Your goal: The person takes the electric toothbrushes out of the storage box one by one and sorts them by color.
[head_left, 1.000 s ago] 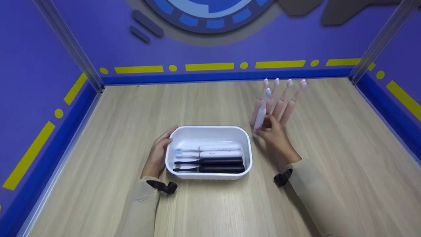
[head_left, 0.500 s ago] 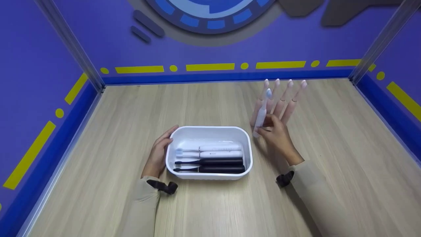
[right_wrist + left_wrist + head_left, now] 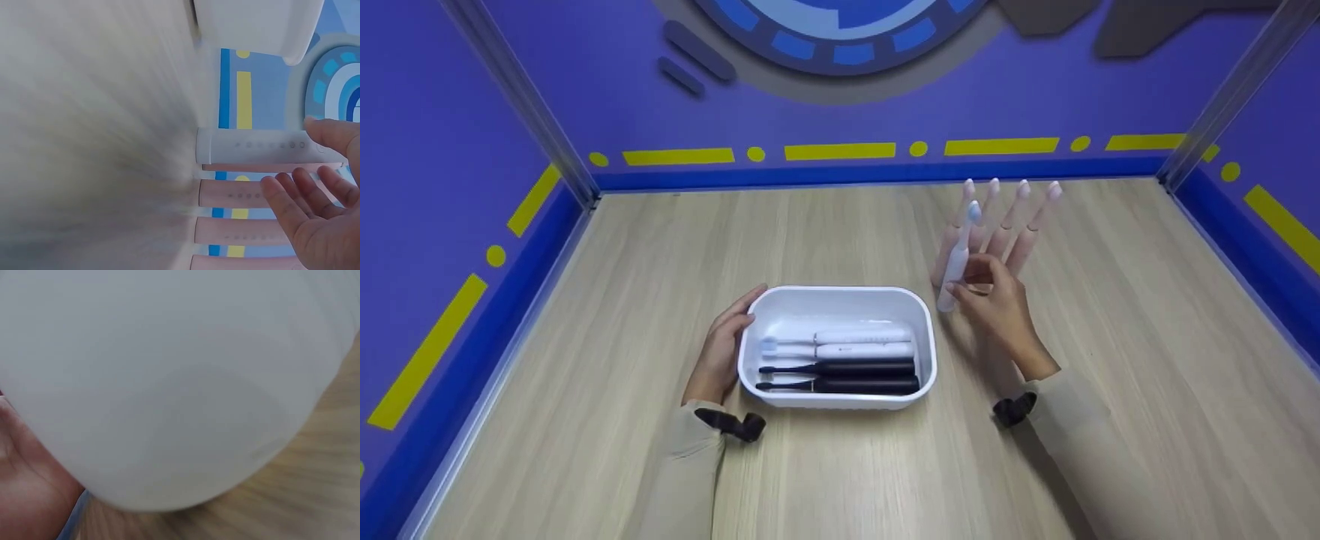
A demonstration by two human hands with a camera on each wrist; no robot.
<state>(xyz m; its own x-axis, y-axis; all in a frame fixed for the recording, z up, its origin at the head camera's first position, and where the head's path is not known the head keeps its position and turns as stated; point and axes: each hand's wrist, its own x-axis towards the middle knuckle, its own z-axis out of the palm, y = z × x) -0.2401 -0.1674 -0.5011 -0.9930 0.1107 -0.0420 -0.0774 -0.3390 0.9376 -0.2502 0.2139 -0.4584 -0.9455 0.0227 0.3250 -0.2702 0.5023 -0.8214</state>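
Near the middle of the worktop (image 3: 840, 480), a left hand (image 3: 716, 349) holds the left side of a white box (image 3: 836, 301), thumb at its rim. Inside, two black brushes (image 3: 866, 385) lie nearest, two white brushes (image 3: 864, 351) behind them. Toward the right edge, a right hand (image 3: 999, 301) sits loosely around a third white brush (image 3: 955, 270), thumb to one side, fingers parted to the other, no firm pinch seen. That brush stands upright beside the box's far right corner, narrowly apart from it. Close behind, four pink brushes (image 3: 1023, 244) stand short of the far edge.

The step in hand looks like settling the third white brush on its end; the next move seems to call for drawing the fingers clear without toppling it or its neighbors.

The box fills most of the left wrist view, leaving the left fingers out of it. Pale shapes beneath the boxed brushes are unclear. The right hand masks some pink handles; the right wrist view crops one. The worktop's near edge is out of frame.
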